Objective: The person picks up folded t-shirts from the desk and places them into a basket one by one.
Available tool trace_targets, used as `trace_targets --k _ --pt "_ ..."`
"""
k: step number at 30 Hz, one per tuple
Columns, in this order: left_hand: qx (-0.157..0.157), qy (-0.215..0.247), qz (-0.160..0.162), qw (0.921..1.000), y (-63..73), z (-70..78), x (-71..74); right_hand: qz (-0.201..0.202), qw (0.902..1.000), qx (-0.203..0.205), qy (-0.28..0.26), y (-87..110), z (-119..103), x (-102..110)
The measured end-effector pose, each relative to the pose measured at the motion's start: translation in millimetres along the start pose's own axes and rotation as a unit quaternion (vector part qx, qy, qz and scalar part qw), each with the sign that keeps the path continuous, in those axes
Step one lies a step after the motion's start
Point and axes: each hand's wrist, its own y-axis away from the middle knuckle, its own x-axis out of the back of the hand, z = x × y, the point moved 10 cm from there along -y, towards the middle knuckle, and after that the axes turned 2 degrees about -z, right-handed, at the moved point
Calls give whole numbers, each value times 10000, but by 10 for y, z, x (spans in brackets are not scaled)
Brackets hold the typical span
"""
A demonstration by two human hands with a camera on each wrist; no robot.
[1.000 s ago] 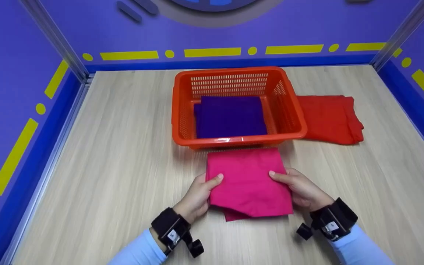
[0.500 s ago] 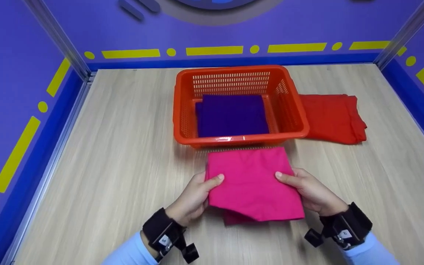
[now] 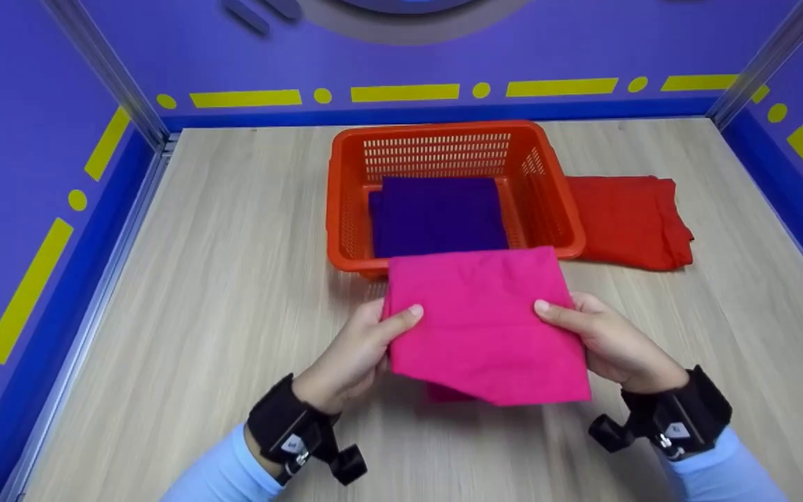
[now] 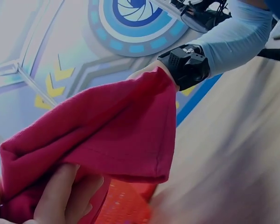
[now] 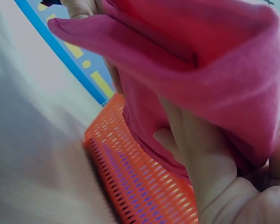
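A folded pink cloth (image 3: 478, 328) is held up off the table in front of the basket, its far edge overlapping the basket's near rim in the head view. My left hand (image 3: 353, 355) grips its left side, thumb on top and fingers underneath. On the right side my right hand (image 3: 617, 341) pinches it the same way. The wrist views show fingers under the cloth (image 4: 107, 126), whose layers hang partly apart. Inside the orange-red plastic basket (image 3: 443, 131) lies a folded dark purple cloth (image 3: 443, 216).
To the right of the basket a folded red cloth (image 3: 628, 223) lies on the wooden table (image 3: 234, 230), partly hidden by the basket. Purple-blue panels (image 3: 408, 63) with yellow marks close off the back and both sides.
Both hands have raised the pink cloth and brought it toward the basket, so it now covers part of the near rim. The right hand has shifted right. The basket, purple cloth and red cloth stay put.
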Motion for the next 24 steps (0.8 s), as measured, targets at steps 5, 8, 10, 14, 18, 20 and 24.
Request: trace_targets --k 5,8,10,14,18,20,24 --pt "-283 -103 77 9995 -73 301 23 234 9997 49 85 -117 -237 35" --pt "-353 -198 260 9988 -132 457 66 347 9993 61 157 -216 -374 69" --pt "-371 -280 352 9983 -181 548 103 472 9985 20 261 -290 -454 100" --pt "-395 -461 529 9968 -305 722 193 812 9956 -51 474 -449 -604 174" --pt "-398 -592 634 9954 -464 901 285 1067 9931 47 485 -622 -786 235" --pt "-441 -595 708 9947 -541 1001 325 1178 9920 144 435 -712 -889 266" --pt "-649 -575 869 9924 -678 1187 382 1422 9885 406 308 -878 -1089 338"
